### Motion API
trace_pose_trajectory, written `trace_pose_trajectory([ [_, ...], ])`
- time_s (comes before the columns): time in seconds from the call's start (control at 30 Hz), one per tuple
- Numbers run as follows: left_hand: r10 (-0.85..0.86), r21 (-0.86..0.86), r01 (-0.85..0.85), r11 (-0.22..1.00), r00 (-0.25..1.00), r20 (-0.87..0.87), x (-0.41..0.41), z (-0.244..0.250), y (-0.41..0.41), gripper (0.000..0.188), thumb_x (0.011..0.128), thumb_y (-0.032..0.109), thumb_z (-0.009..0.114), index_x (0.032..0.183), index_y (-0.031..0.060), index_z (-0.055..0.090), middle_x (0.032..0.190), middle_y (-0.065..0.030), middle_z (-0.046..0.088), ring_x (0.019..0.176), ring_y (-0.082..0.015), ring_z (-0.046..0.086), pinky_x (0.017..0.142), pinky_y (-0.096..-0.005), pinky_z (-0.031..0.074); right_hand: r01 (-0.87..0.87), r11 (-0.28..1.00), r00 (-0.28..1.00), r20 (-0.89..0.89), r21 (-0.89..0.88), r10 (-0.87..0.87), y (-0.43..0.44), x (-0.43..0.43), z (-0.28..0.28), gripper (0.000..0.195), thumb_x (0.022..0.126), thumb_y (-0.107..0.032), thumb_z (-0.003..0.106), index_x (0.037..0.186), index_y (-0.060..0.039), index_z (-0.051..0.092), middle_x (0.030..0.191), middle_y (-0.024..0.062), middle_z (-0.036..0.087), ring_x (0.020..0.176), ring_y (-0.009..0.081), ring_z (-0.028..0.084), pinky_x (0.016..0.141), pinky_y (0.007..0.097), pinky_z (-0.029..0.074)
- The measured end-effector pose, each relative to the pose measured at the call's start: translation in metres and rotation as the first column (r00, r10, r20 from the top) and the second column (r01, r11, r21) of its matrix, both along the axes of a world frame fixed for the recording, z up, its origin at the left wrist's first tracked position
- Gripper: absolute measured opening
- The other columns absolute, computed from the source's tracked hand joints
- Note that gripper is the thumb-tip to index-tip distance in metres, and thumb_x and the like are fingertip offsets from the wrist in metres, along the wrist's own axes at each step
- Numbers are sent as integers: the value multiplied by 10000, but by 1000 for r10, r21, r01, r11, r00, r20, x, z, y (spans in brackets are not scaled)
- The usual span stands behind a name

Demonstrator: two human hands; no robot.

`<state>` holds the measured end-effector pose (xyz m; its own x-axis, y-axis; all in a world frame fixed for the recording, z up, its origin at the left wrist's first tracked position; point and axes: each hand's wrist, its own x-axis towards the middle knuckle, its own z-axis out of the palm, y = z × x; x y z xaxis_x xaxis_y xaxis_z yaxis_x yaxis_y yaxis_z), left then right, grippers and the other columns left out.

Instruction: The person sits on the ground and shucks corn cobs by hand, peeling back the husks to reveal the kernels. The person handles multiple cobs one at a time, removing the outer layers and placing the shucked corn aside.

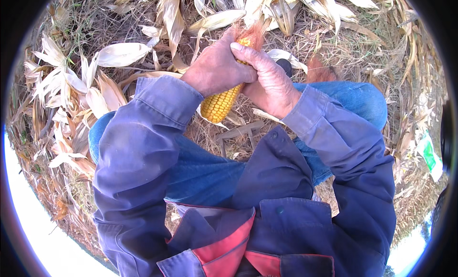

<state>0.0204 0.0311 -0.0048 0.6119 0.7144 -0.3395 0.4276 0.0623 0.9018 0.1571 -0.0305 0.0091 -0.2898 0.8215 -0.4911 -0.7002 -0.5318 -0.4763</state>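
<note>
A husked ear of yellow corn point(220, 104) slants between my two hands, its bare lower end towards me. My left hand point(216, 66) wraps around the middle of the ear from the left. From the other side my right hand point(268, 75) grips it, the thumb lying across the upper kernels. Reddish-brown corn silk point(257, 35) hangs about the far end. The fingers hide the middle of the ear.
Pale dry corn husks point(123, 55) litter the ground ahead and to the left. A clump of brown silk point(318, 70) lies beyond my right knee point(368, 98). A grey frame-like piece point(239, 131) shows between my legs. A green and white bag point(430, 157) lies far right.
</note>
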Motion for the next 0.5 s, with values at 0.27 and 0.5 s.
trace_pose_trajectory([
  [0.27, -14, 217, 40, 975, 993, -121, 5, 43, -7, 929, 779, 242, 802, 1478, -59, 269, 1261, -279, 579, 1207, -349, 577, 978, -375, 503, 100, 995, 992, -73, -15, -101, 11, 18, -12, 297, 918, -218, 640, 1141, -32, 579, 1108, 71, 624, 1045, 183, 605, 974, 376, 484],
  [0.5, 199, 714, -150, 683, 980, 15, -1, 53, -37, 897, 720, 206, 851, 1447, 5, 366, 1243, -175, 602, 1141, -304, 614, 920, -373, 528, 161, 984, 987, -26, 81, -159, 25, 29, 0, 183, 891, -178, 619, 1009, -44, 584, 988, 75, 628, 1014, 222, 625, 956, 405, 503],
])
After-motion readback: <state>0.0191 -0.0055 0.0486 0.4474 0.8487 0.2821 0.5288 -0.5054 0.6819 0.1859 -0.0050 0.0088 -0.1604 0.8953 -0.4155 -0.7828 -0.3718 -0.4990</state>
